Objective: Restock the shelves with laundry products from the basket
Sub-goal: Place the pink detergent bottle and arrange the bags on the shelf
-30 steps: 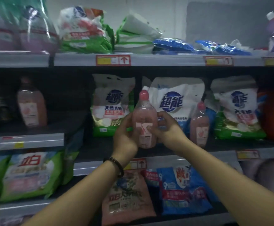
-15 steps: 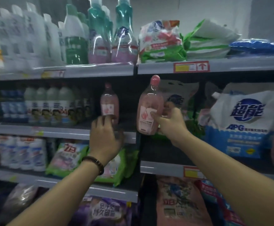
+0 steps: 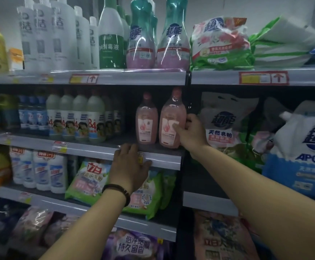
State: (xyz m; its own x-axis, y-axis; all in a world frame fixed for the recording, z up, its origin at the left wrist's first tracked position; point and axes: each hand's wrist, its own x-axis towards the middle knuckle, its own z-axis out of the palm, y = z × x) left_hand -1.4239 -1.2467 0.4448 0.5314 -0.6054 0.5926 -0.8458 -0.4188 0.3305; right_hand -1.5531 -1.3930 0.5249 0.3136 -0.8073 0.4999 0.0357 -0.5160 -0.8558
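Observation:
A pink detergent bottle (image 3: 169, 119) with a pink cap stands on the middle shelf (image 3: 89, 147), at its right end. My right hand (image 3: 191, 133) grips its right side, thumb across the label. A second, matching pink bottle (image 3: 146, 122) stands just left of it, nearly touching. My left hand (image 3: 129, 166) rests flat on the shelf's front rail below the two bottles, fingers spread, holding nothing. The basket is out of view.
A row of white bleach bottles (image 3: 81, 119) fills the middle shelf to the left. White and teal-pink bottles (image 3: 172, 38) stand on the top shelf. Powder bags (image 3: 222, 126) crowd the bay to the right. Green bags (image 3: 89, 181) lie on the shelf below.
My right hand carried the pink bottle left into the neighbouring bay and set it beside the matching one. My left hand let go and dropped onto the shelf rail.

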